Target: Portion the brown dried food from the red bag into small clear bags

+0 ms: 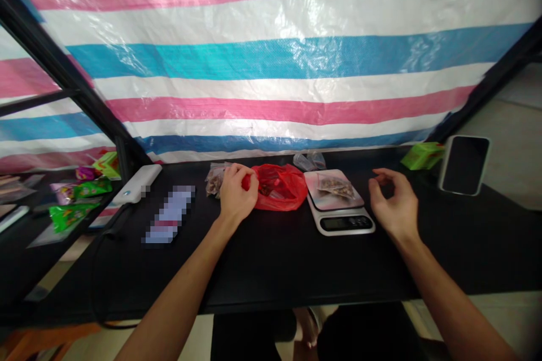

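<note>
My left hand [237,192] is closed on the near-left rim of a red plastic bag [292,194], with some red film showing between thumb and fingers. Small brown bits lie inside the bag, too dim to name. To the right of it stands a digital kitchen scale [315,217], and a small clear zip bag [336,186] of brown dried pieces rests on its plate. My right hand [394,203] hovers just right of the scale, fingers curved and apart from the thumb, holding nothing. Partly behind my left hand is another clear bag [214,183] with brown contents.
Crumpled clear bags [309,161] lie behind the scale. A phone [464,165] leans upright at the right by a green box [422,155]. On the left are a blurred-out phone [171,214], a white power strip [141,183] with a cable, and bright snack packets [93,188].
</note>
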The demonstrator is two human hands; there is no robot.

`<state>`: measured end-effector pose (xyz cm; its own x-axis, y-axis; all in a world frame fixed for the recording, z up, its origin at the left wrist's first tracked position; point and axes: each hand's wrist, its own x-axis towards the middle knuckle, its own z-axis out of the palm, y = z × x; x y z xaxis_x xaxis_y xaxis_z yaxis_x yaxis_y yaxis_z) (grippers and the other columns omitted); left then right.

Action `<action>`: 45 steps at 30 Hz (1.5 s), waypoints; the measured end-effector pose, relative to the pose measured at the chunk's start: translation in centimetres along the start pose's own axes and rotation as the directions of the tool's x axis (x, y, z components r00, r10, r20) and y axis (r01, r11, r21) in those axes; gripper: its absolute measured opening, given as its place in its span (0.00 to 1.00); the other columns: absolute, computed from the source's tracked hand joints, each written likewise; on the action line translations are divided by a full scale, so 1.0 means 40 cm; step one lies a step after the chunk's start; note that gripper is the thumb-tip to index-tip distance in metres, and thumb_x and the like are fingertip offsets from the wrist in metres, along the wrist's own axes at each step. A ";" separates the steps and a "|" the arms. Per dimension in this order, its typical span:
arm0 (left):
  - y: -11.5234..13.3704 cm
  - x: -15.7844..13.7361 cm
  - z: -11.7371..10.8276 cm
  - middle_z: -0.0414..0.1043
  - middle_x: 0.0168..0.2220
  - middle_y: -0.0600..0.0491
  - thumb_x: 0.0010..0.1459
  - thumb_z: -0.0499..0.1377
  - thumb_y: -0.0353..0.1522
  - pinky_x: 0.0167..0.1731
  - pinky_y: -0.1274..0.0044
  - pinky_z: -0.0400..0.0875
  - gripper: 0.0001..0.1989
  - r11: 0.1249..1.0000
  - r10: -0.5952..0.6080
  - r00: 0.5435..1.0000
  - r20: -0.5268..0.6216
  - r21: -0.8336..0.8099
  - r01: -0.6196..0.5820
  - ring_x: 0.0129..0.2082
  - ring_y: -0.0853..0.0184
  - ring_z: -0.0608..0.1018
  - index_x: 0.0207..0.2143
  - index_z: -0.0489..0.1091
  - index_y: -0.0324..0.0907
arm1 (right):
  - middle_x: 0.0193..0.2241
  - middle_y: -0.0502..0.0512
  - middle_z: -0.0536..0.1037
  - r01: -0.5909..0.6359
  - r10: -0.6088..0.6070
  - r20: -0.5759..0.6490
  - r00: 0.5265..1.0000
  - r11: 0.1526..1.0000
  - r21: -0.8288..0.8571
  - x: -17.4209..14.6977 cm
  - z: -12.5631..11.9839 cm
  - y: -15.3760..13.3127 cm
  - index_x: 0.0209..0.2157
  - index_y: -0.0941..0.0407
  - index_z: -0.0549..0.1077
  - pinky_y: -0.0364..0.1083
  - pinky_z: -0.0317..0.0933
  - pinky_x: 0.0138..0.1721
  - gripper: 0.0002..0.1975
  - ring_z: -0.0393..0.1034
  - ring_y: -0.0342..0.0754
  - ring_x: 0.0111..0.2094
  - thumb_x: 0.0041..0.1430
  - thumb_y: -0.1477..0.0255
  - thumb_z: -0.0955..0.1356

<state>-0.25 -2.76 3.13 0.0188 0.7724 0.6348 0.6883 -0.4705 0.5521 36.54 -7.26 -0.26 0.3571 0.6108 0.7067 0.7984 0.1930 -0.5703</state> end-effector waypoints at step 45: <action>-0.052 0.032 0.039 0.72 0.34 0.55 0.49 0.63 0.24 0.43 0.75 0.70 0.09 0.651 -0.521 0.848 0.096 -0.597 0.468 0.37 0.68 0.75 0.34 0.71 0.41 | 0.49 0.56 0.83 0.463 -0.527 0.721 0.451 0.828 0.315 0.080 0.258 -0.398 0.57 0.51 0.73 0.54 0.65 0.52 0.18 0.78 0.56 0.48 0.66 0.70 0.68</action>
<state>-0.52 -0.12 1.95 -0.2732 0.9412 0.1987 0.0242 -0.1998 0.9795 19.96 -0.46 6.75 -0.6090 0.7270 0.3171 0.6737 0.6851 -0.2769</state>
